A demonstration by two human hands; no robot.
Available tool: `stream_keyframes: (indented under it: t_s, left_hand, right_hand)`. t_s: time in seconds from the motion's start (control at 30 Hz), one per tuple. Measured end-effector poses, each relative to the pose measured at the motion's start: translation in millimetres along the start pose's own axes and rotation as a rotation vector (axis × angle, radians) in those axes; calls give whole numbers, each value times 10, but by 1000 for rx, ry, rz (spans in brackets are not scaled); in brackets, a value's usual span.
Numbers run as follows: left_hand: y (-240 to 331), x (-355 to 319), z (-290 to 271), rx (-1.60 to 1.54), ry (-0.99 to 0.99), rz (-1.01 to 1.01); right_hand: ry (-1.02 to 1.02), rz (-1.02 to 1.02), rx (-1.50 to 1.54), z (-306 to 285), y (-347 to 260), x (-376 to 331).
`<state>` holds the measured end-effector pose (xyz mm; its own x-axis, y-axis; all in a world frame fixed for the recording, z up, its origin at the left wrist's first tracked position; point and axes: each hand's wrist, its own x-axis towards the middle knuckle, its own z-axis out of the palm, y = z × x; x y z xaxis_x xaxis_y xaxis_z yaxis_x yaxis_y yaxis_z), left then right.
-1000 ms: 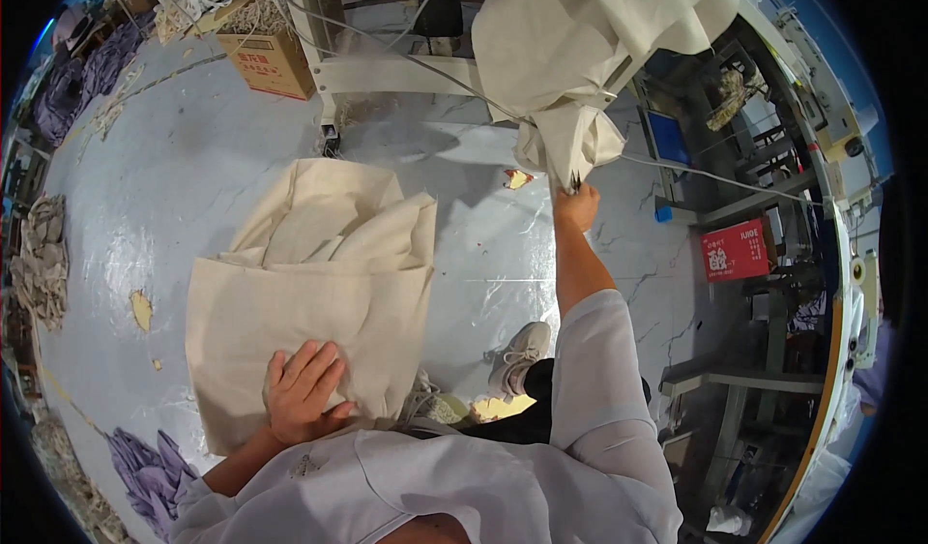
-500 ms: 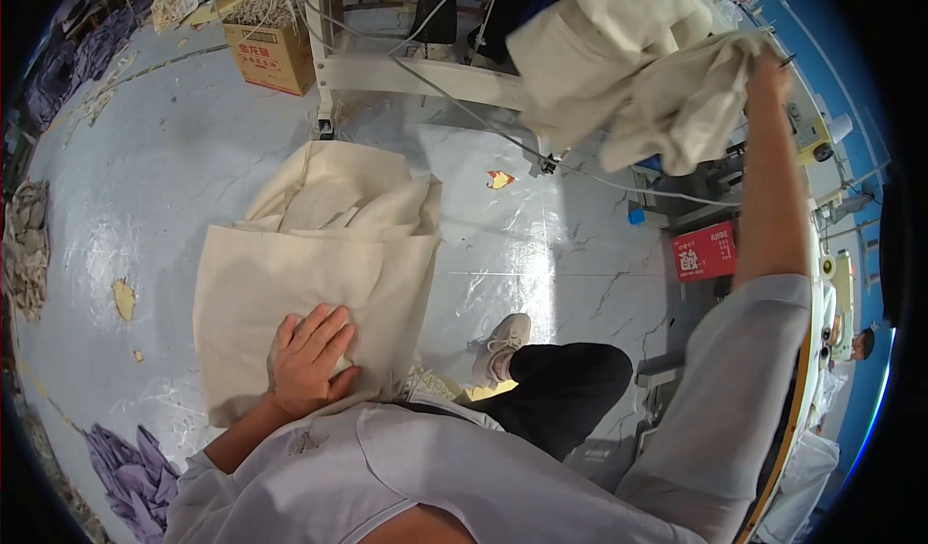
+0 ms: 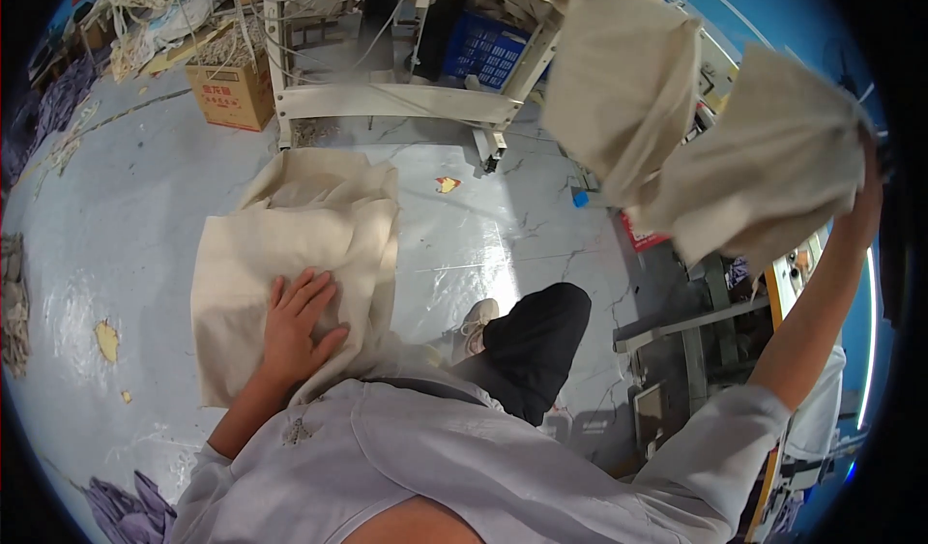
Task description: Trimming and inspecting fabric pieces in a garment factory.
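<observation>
A stack of beige fabric panels (image 3: pixel 237 273) is draped in front of me on the left, its far end folded over loosely. My left hand (image 3: pixel 298 329) lies flat on top of it, fingers spread. Far out to the right, my right hand (image 3: pixel 868 172) is closed on the edge of a beige cloth (image 3: pixel 764 162), which swings in the air and is blurred. Part of the hand's fingers is hidden by the cloth. Another length of the beige fabric (image 3: pixel 623 80) hangs beside it toward the table, and I cannot tell whether the two are joined.
A pale metal table frame (image 3: pixel 396 102) stands ahead, with a blue plastic crate (image 3: pixel 483 51) behind it. An open cardboard box (image 3: pixel 232 89) of scraps sits far left. Purple cloth (image 3: pixel 126 510) lies on the floor at lower left. Right of my knee is a metal machine stand (image 3: pixel 691 336).
My right hand has swung outward to the right and toward me, drawing the beige cloth along and spreading it out. My left hand stays flat on the stack. The view has shifted slightly.
</observation>
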<state>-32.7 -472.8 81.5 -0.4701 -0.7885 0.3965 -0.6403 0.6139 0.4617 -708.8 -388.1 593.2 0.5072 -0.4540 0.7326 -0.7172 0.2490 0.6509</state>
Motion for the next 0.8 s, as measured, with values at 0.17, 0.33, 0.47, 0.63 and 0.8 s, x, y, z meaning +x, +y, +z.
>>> stream_keyframes:
  t_s: [0.17,0.33,0.47,0.63,0.8]
  left_hand:
    - [332,297,-145,-408,9,11]
    - [842,1034,93,-1064,-232,12]
    - [1269,1600,345,-1412,-297,-149]
    - [1292,1829,824,-1722,-75,-390]
    - [1200,1671,858,-1807,-6,-551]
  right_hand:
    - [-252,940,768,-1122,-2728,-632]
    - [-551,1073,1212,-1362,-3729,-866]
    - [-684,1093,1324,-1384,-4118,-857]
    - [-796,875,1596,-1278,-4643,-955]
    - [-976,419,1780,-1033,-5124,-1166]
